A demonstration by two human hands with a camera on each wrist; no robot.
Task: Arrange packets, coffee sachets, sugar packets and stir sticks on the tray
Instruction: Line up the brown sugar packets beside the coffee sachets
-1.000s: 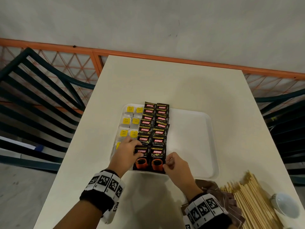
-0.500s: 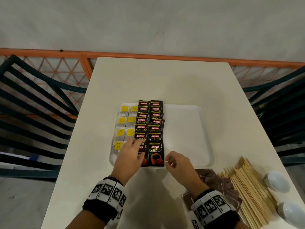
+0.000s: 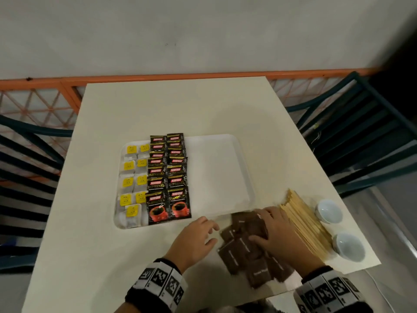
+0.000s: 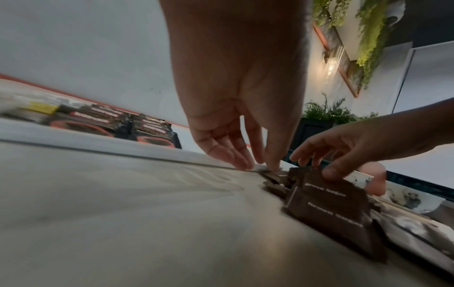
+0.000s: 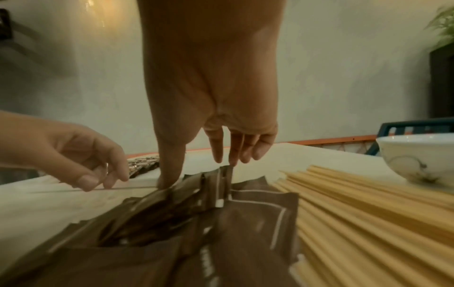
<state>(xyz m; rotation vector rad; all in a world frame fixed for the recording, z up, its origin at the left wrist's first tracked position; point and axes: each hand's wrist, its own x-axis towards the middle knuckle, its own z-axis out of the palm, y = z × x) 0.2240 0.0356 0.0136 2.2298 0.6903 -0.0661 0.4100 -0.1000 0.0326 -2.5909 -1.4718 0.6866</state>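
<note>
A white tray [image 3: 221, 168] holds tea bags with yellow tags [image 3: 133, 179] on its left side and two rows of black coffee sachets [image 3: 168, 175] beside them; its right half is bare. A loose pile of brown sugar packets [image 3: 246, 251] lies on the table in front of the tray's right corner. My right hand [image 3: 256, 224] is on that pile, thumb and fingers pinching brown packets [image 5: 221, 180]. My left hand [image 3: 213, 233] hovers just left of the pile with loosely curled fingers, its fingertips [image 4: 245, 165] at the tray's front rim, holding nothing. Wooden stir sticks [image 3: 304, 224] lie right of the pile.
Two small white bowls [image 3: 328, 210] [image 3: 348, 246] stand at the table's right edge beyond the sticks. Dark slatted chairs [image 3: 361, 132] flank the table on both sides. An orange railing [image 3: 158, 77] and a wall run behind the table's far edge.
Both hands have left the front coffee sachets and moved right to the brown sugar packets. The right hand now pinches packets there. The head view has shifted.
</note>
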